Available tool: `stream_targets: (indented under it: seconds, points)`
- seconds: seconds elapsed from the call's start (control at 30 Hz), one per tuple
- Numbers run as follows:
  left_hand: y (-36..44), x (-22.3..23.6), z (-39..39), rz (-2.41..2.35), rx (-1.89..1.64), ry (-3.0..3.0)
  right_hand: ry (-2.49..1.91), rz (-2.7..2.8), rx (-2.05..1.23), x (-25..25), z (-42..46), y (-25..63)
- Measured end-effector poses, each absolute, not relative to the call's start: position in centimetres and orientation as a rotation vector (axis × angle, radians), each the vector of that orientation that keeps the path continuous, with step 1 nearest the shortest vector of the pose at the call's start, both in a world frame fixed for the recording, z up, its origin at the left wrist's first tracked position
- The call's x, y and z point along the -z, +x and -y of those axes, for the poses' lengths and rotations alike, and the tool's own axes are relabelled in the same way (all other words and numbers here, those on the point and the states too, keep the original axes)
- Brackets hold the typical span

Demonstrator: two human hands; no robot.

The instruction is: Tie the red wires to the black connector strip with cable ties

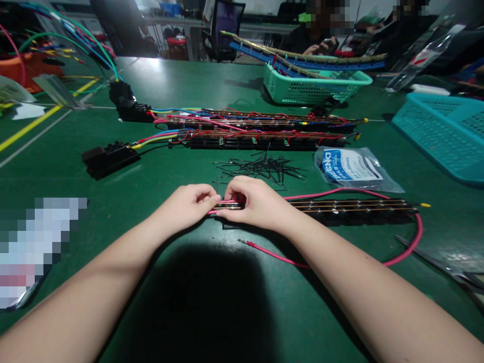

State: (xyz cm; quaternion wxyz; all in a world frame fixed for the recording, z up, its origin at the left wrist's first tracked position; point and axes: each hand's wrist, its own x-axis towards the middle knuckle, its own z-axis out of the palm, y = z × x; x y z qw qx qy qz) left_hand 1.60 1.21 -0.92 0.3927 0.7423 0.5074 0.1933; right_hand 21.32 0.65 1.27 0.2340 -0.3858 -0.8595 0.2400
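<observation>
The grip of the left hand (192,202) is a narrow pinch, apparently on a red wire (321,193) along the black strip (363,218); whether a thin tie is caught there too cannot be told. The grip of the right hand (259,201) closes over the strip just beside it, thumb on the near side. The strip lies on the green surface (170,80), nearer than the pile of black ties (264,167). Good work here likely means the right hand steadying the strip while the left lays the wire flat, untwisted. The red cable (410,247) looping beneath the right forearm seems best left slack, clear of the metal tool (434,259).
</observation>
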Motion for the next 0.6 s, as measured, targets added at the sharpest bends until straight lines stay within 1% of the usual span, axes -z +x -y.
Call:
stream_targets:
  seconds: [0.07,0.3,0.6]
  points:
    - [1.5,0.74,-1.13,-1.312,-0.445,1.922,-1.067,2.361,-0.656,-1.24,-0.68,21.35]
    - [1.81,0.54,-1.06,-1.307,-0.461,1.878,-1.066,2.362,-0.657,-1.17,-0.69,21.36]
    - [1.8,0.04,-0.48,-1.352,-0.433,2.108,-1.065,2.422,-0.62,-1.09,-0.7,21.4]
